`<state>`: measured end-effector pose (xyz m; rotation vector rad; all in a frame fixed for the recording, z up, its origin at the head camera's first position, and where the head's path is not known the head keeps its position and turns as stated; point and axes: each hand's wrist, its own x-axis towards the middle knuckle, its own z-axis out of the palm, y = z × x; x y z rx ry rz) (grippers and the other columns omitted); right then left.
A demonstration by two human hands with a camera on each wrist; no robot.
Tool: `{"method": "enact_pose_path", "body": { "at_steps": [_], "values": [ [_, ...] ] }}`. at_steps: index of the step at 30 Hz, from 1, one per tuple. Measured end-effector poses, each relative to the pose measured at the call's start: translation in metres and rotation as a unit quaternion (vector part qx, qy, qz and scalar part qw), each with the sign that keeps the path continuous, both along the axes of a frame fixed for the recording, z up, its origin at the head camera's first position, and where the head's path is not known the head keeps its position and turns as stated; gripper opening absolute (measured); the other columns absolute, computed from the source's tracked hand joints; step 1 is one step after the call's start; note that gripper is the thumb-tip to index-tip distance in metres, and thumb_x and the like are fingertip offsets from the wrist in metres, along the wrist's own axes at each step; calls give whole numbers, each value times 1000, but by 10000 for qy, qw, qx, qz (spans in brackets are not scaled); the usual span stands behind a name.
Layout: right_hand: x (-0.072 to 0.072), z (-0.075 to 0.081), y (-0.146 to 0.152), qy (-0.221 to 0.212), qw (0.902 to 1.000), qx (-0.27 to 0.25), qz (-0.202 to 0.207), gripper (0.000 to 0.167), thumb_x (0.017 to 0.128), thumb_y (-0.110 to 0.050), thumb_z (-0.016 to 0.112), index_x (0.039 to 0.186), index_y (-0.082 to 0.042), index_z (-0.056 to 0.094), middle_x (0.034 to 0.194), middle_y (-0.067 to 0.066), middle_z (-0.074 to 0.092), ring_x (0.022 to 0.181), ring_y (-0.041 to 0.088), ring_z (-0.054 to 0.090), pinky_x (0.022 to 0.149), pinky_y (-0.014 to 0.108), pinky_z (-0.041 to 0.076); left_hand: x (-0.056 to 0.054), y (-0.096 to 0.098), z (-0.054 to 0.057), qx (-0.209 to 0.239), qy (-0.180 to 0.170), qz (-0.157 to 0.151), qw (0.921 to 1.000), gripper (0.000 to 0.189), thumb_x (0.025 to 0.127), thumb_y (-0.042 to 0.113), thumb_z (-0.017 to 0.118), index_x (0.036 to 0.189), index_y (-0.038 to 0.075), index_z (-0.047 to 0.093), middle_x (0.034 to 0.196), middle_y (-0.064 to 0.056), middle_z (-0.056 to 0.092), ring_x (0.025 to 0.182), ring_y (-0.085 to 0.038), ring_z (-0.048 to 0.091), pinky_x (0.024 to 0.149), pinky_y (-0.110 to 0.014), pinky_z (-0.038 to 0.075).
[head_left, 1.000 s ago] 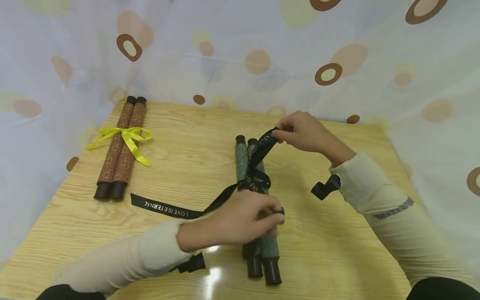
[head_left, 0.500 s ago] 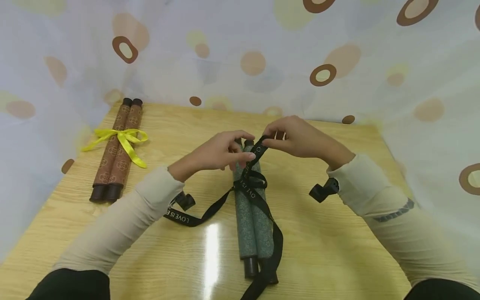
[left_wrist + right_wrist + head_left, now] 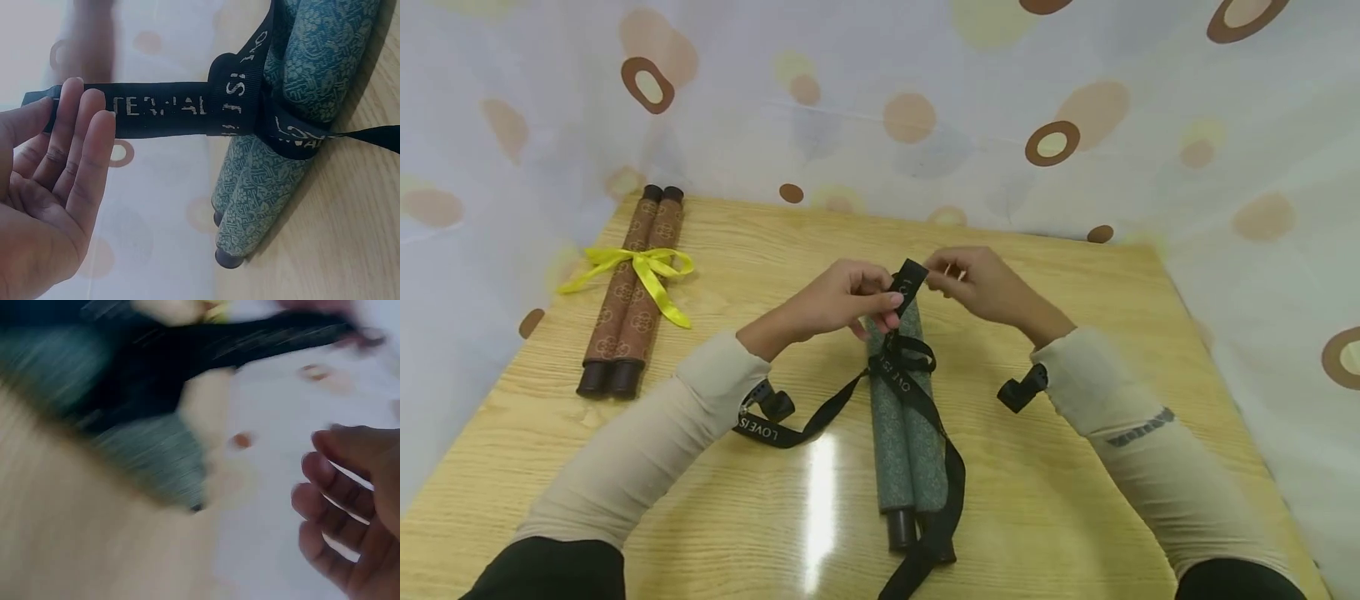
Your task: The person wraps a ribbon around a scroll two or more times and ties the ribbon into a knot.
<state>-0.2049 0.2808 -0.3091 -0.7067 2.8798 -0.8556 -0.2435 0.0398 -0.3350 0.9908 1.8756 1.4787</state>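
Observation:
Two green patterned scrolls (image 3: 892,454) with dark end knobs lie side by side in the middle of the table, tied round with a black ribbon (image 3: 955,487) lettered in silver. My left hand (image 3: 842,300) pinches one end of this ribbon between thumb and fingers, holding it raised over the scrolls' far part. In the left wrist view the ribbon (image 3: 159,109) runs taut from those fingers to the knot. Just right of the raised end is my right hand (image 3: 977,283), its fingers loosely bent; in the blurred right wrist view that hand (image 3: 350,506) holds nothing.
Two brown flower-patterned scrolls (image 3: 625,312), tied with a yellow ribbon bow (image 3: 651,264), lie at the far left of the wooden table (image 3: 1037,500). A patterned white curtain (image 3: 850,67) closes off the back and sides.
My left hand has left the near ribbon tail, which now hangs over the scrolls' near end, and moved up to take the upper end. My right hand has let that end go.

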Motion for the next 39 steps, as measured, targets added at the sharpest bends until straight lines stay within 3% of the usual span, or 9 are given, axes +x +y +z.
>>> {"method": "enact_pose_path", "body": {
  "at_steps": [4,8,17,20,23,26,29,35,39],
  "values": [
    [-15,-48,5,19,9940,1063,249,11,94,-24,71,93,-13,71,84,3,68,68,11,57,61,27,47,3,-5,-1,-18,-57,-17,10000,18,103,15,55,89,6,60,82,4,74,80,-23,72,60,-35,59],
    [-24,-70,8,-572,9949,699,452,18,88,-17,78,77,-13,64,70,-1,58,60,10,48,59,26,41,6,-8,-1,-18,-18,-77,10000,17,103,15,55,90,6,61,83,3,74,86,-33,71,61,-37,59],
    [-18,-86,10,-1631,9834,-342,713,34,82,-20,84,66,-12,55,59,-5,46,52,5,40,55,22,37,10,-13,-5,26,-22,-90,10000,18,103,14,54,88,6,60,84,1,74,80,-16,71,64,-42,60],
    [-17,-90,10,-1634,9815,-565,818,30,84,-21,82,67,-11,59,59,-3,49,52,5,40,54,22,38,10,-15,-6,77,-50,-62,9999,20,103,13,54,84,7,58,85,-1,74,86,-29,72,65,-44,60],
    [-18,-91,12,-1493,9816,-693,970,21,93,-15,72,73,-9,65,63,1,55,56,5,43,57,22,40,10,-17,-7,95,-76,-22,9999,23,103,13,54,81,7,56,85,-1,75,88,-32,72,66,-49,60],
    [-18,-89,14,-1445,9813,-737,1037,15,96,-9,65,81,-7,69,69,4,60,60,5,48,60,23,43,10,-18,-8,85,-126,-4,9999,22,103,13,54,82,7,56,84,1,74,83,-21,72,66,-48,60],
    [-16,-88,17,-1631,9790,-769,951,7,92,-7,69,86,-6,69,70,2,59,62,6,49,60,24,44,10,-19,-9,80,-187,0,9998,22,103,13,55,82,8,57,83,2,74,81,-14,71,66,-47,60],
    [-10,-96,20,-2089,9704,-911,793,17,85,-1,72,74,-6,60,63,-4,42,57,6,38,57,24,37,11,-20,-10,94,-185,-4,9998,22,103,13,54,82,8,56,84,1,74,81,-15,71,65,-45,60],
    [-6,-96,12,-1775,9712,-1182,1063,19,84,5,67,71,-8,60,63,-4,41,57,5,35,58,23,34,10,-20,-9,86,-162,2,9998,22,103,13,54,82,7,57,84,2,74,81,-15,71,66,-47,60]
  ]
}}
